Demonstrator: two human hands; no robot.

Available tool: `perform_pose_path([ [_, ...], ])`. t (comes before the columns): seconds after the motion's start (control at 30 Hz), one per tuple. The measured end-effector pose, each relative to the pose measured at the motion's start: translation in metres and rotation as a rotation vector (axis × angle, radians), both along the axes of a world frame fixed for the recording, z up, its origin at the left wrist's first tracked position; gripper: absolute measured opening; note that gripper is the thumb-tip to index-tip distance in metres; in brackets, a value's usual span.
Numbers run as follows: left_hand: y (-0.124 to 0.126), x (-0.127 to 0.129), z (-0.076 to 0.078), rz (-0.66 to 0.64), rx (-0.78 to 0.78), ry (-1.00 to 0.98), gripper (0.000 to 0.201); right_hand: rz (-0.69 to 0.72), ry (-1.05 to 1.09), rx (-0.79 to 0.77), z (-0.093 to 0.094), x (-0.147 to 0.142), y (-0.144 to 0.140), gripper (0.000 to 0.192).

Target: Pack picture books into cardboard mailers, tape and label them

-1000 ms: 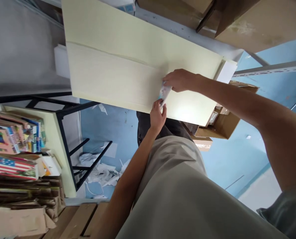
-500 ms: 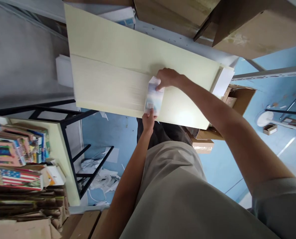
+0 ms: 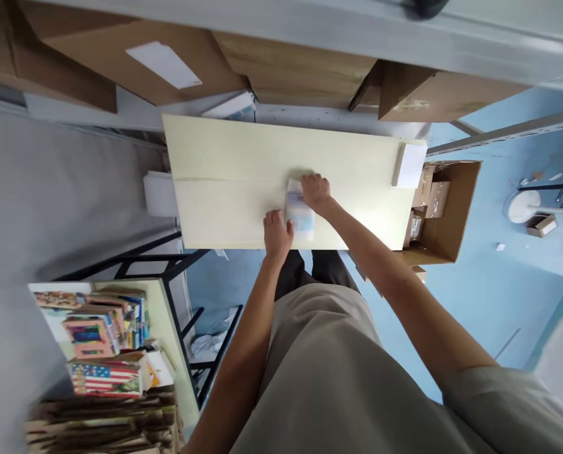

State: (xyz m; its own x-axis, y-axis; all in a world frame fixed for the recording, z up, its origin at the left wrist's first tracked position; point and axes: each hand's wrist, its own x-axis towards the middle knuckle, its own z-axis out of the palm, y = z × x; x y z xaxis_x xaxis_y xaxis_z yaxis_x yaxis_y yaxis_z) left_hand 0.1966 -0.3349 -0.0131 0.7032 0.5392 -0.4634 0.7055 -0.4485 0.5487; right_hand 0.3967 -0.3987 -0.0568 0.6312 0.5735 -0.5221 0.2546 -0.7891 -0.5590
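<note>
A small white and light-blue packet (image 3: pixel 301 215) lies flat on the pale cream table (image 3: pixel 224 164). My left hand (image 3: pixel 277 233) rests at the packet's near left edge, fingers touching it. My right hand (image 3: pixel 315 191) presses on the packet's far right corner. Both hands keep the packet against the tabletop near the table's front edge.
A white block (image 3: pixel 409 164) sits at the table's right end, another white block (image 3: pixel 159 195) at its left end. An open cardboard box (image 3: pixel 451 208) stands on the blue floor to the right. Cardboard boxes (image 3: pixel 281 69) sit behind the table. A shelf with colourful booklets (image 3: pixel 104 334) is at lower left.
The packet, held upright between both hands, has been laid flat on the table. The view has pulled back and turned, so more of the table and boxes shows.
</note>
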Motion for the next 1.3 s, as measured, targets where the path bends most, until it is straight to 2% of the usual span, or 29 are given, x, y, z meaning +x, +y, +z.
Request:
perform_pose_path([
  [0.1, 0.01, 0.012, -0.004, -0.121, 0.027, -0.005, 0.03, 0.01, -0.025, -0.15, 0.025, -0.012, -0.003, 0.052],
  [0.2, 0.013, 0.014, -0.007, -0.169, 0.023, 0.042, 0.027, -0.051, -0.092, -0.107, 0.046, -0.028, -0.014, 0.062],
  [0.27, 0.015, 0.013, -0.008, -0.193, 0.011, 0.055, 0.027, -0.178, -0.118, -0.106, 0.053, -0.044, -0.025, 0.062],
  [0.4, 0.021, 0.01, -0.01, -0.247, -0.029, 0.087, 0.03, -0.508, 0.022, -0.19, 0.054, -0.08, -0.045, 0.04],
  [0.5, 0.024, 0.012, -0.009, -0.279, -0.049, 0.129, 0.03, -0.617, 0.089, -0.188, 0.053, -0.097, -0.05, 0.018],
  [0.6, 0.025, 0.017, -0.007, -0.302, -0.046, 0.127, 0.031, -0.661, 0.064, -0.171, 0.055, -0.099, -0.046, 0.01],
  [0.73, 0.023, 0.028, -0.001, -0.332, -0.045, 0.103, 0.034, -0.698, 0.032, -0.151, 0.06, -0.085, -0.04, 0.016],
  [0.83, 0.026, 0.036, 0.009, -0.345, -0.045, 0.066, 0.031, -0.707, -0.008, -0.147, 0.072, -0.076, -0.04, 0.018],
  [0.97, 0.036, 0.059, 0.037, -0.334, -0.017, -0.059, 0.029, -0.69, -0.137, -0.061, 0.109, -0.062, -0.039, 0.025],
  [1.07, 0.045, 0.098, 0.07, -0.292, 0.039, -0.213, 0.036, -0.645, -0.417, 0.156, 0.158, -0.033, -0.031, 0.031],
  [1.13, 0.051, 0.131, 0.1, -0.257, 0.08, -0.376, 0.041, -0.603, -0.693, 0.331, 0.199, -0.002, -0.021, 0.033],
  [1.17, 0.054, 0.148, 0.118, -0.231, 0.095, -0.524, 0.043, -0.578, -0.801, 0.377, 0.219, 0.016, -0.015, 0.034],
  [1.23, 0.06, 0.179, 0.154, -0.21, 0.124, -0.804, 0.046, -0.53, -0.931, 0.392, 0.257, 0.054, -0.003, 0.036],
  [1.3, 0.063, 0.204, 0.188, -0.22, 0.158, -0.971, 0.048, -0.502, -0.98, 0.345, 0.284, 0.088, 0.009, 0.034],
])
